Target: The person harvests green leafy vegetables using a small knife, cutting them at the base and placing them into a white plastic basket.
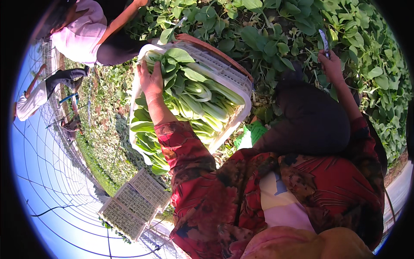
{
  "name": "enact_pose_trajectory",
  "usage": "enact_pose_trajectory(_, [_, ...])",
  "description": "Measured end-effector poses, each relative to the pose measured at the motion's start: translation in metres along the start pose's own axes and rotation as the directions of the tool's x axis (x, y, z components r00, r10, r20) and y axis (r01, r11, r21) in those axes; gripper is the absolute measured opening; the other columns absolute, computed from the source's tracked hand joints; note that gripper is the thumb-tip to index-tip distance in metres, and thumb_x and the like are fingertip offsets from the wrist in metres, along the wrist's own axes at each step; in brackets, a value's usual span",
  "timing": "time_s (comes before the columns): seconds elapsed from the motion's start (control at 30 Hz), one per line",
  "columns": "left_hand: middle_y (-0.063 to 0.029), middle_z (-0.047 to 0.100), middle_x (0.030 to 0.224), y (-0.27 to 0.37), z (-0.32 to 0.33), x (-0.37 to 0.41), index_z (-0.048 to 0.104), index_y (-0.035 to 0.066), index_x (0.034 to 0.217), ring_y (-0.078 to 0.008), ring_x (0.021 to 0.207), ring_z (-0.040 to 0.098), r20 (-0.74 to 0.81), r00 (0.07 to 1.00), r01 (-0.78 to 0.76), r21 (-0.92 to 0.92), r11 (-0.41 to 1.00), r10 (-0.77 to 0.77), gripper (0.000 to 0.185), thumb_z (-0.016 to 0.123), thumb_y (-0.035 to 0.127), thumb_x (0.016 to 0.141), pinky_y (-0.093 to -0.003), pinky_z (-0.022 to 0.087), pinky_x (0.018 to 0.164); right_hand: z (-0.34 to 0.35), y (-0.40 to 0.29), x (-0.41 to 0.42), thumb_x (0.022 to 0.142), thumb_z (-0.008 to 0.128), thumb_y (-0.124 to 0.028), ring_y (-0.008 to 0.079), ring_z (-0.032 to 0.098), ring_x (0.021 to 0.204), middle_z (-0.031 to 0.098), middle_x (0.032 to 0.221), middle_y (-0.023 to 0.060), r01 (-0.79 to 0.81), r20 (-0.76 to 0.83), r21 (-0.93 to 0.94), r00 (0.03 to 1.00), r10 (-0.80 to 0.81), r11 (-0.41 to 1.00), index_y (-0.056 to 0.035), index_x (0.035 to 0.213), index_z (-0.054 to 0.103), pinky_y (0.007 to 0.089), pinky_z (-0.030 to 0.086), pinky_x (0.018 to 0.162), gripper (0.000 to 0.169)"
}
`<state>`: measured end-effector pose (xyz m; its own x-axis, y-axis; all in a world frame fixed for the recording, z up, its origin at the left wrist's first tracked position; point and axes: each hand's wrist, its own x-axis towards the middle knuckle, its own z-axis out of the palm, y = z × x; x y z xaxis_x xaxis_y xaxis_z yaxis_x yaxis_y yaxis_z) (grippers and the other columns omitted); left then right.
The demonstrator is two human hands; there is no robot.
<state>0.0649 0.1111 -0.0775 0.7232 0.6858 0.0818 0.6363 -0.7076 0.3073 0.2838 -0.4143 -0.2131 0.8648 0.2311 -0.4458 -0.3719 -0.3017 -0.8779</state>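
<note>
A white plastic crate [249, 105] full of bok choy [197, 97] stands on the ground before me. At its far left corner, my left hand [150, 77] has the pale base of a bok choy plant [151, 56] between thumb and fingers. Its fingertips are partly hidden by the leaves. Off to the right, above the growing plants, my right hand [331, 64] grips a small knife [324, 40] by its handle, the blade pointing away from me. Most of the handle is covered by the fingers.
Leafy plants [372, 55] grow ahead and right. Another crate with a reddish rim [223, 51] adjoins the full one. A green bag [250, 134] lies by my knee. Stacked crates [132, 205] stand left. One person [84, 35] works close by; another [35, 100] is farther off.
</note>
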Motion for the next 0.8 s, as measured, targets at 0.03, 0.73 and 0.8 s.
enact_pose_trajectory(0.03, [-0.0261, 0.028, 0.144, 0.002, 0.009, -0.007, 0.041, -0.001, 0.134, -0.0353, 0.135, 0.027, -0.015, 1.0, 0.007, 0.001, 1.0, -0.007, 0.067, 0.061, 0.038, 0.084, -0.0379, 0.024, 0.109, 0.001, 0.008, -0.003, 0.085, 0.062, -0.018, 0.0033, 0.041, 0.044, 0.054, 0.068, -0.0018, -0.042, 0.023, 0.015, 0.999, 0.041, 0.999, -0.0068, 0.094, 0.055, 0.0197, 0.031, 0.037, 0.016])
enact_pose_trajectory(0.73, [-0.0155, 0.055, 0.125, 0.025, -0.028, -0.033, 0.049, 0.0, 0.128, -0.0221, 0.115, 0.052, -0.067, 0.985, 0.027, -0.849, 0.527, -0.157, 0.045, 0.062, 0.014, 0.088, -0.0303, 0.038, 0.099, 0.008, 0.033, -0.011, 0.085, 0.061, -0.015, 0.0041, 0.042, 0.047, 0.055, 0.07, -0.0009, -0.199, -0.074, 0.052, 0.976, 0.203, 0.979, -0.0078, 0.096, 0.055, 0.0197, 0.033, 0.039, 0.015])
enact_pose_trajectory(0.8, [-0.0214, 0.043, 0.136, 0.019, -0.013, -0.027, 0.047, 0.0, 0.13, -0.0291, 0.129, 0.038, -0.059, 0.998, -0.032, -0.445, 0.895, 0.007, 0.056, 0.062, 0.032, 0.087, -0.0351, 0.029, 0.106, 0.012, 0.037, -0.017, 0.085, 0.061, -0.016, 0.0048, 0.043, 0.047, 0.055, 0.07, -0.0005, -0.18, -0.05, 0.05, 0.982, 0.183, 0.982, -0.0082, 0.096, 0.054, 0.0204, 0.034, 0.039, 0.015])
